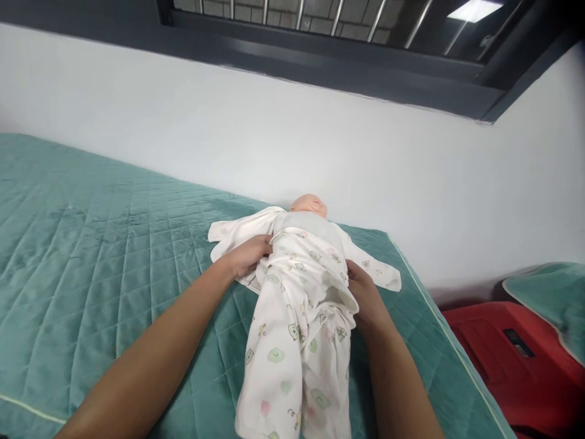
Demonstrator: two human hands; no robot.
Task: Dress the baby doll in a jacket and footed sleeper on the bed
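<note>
My left hand [249, 256] is pinching the pants [286, 323] at the waist; my right hand [367, 300] is touching their other side, its grip hidden from me. The doll [309, 205] is lying waist-deep in them on the quilt [119, 244].

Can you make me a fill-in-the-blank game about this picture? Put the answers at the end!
1. The quilted cover under the doll is ____.
2. The left hand is at one side of the printed pants, and the ____ hand is at the other.
3. The plastic object past the cover's right edge is ____.
4. The window above the wall has metal ____.

Missing words: green; right; red; bars.
</note>
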